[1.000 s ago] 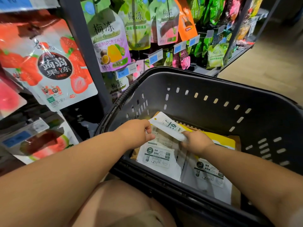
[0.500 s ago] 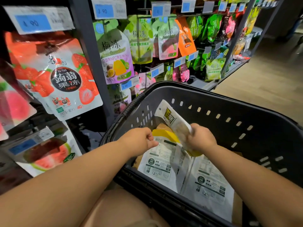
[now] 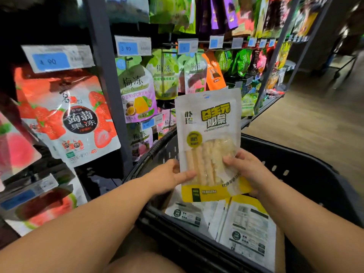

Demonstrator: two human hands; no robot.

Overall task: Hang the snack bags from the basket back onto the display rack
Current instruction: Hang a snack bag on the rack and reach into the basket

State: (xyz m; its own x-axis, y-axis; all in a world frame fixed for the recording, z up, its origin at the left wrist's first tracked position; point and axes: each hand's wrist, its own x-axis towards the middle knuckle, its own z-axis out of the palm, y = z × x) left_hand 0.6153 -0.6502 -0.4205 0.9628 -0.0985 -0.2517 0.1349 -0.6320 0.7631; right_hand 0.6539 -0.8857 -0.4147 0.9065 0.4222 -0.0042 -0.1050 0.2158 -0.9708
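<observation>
Just changed: snack bag (image 3: 208,123) lifted out of basket (image 3: 295,174), now upright above it, front facing the person.
Hands: left hand (image 3: 165,178) and right hand (image 3: 246,170) each pinch a lower side edge.
Left in basket: more bags (image 3: 246,229), backs up.
Meaning: probably ready for a display rack (image 3: 102,75) peg.

Your dark grey plastic basket (image 3: 307,184) with slotted walls holds at least two flat white snack bags. One (image 3: 248,233) lies printed back up, its yellow band showing, toward the near right corner. Another (image 3: 185,213) lies just beside it toward the near left edge, and there may be more hidden underneath. On the dark metal display rack (image 3: 102,75), a red strawberry jelly pouch (image 3: 67,119) hangs in the left bay. A green-and-purple fruit pouch (image 3: 137,91) hangs in the next bay to the right, under blue price tags (image 3: 128,47).
</observation>
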